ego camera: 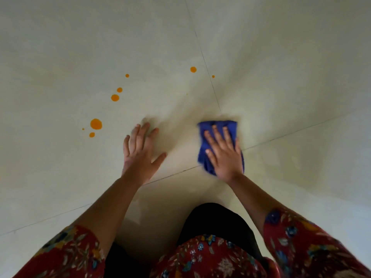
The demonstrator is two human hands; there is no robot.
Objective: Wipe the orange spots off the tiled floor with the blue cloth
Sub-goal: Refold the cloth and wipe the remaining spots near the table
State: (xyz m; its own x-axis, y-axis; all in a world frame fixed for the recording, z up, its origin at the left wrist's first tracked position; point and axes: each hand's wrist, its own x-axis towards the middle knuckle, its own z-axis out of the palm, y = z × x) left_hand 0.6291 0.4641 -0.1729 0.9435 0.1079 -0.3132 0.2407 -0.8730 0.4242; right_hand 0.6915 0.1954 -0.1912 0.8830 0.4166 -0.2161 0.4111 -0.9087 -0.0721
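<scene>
Okay, closest in we've got the red floral sleeves (pixel 301 243) and dark clothing (pixel 216 223), so we're down low over the tiled floor (pixel 281 81). Next out, the left hand (pixel 140 155) lies flat on bare tile, fingers straight & spread, holding nothing, prob. just propping us. The right hand (pixel 222 155) is flat too, fingers straight, pressing the blue cloth (pixel 217 125) down where the grout lines (pixel 291 133) cross, right of centre. Cloth's bunched into a pad, long axis running approx. straight away from us along the hand, far end poking out past the fingertips, near end under the heel of the palm. Further out on the left sits the biggest of the orange spots (pixel 96 124) w/ two small ones beside it, near our left hand. Beyond that, three more climb away, and far right there's one either side of a grout line. None touched by the cloth, all well apart from it. Risks, imo: the spots look wet, so a sideways sweep could smear rather than lift. The left hand or a sleeve could drag through the big spot as we lean across. Tiny specks are easy to miss.
</scene>
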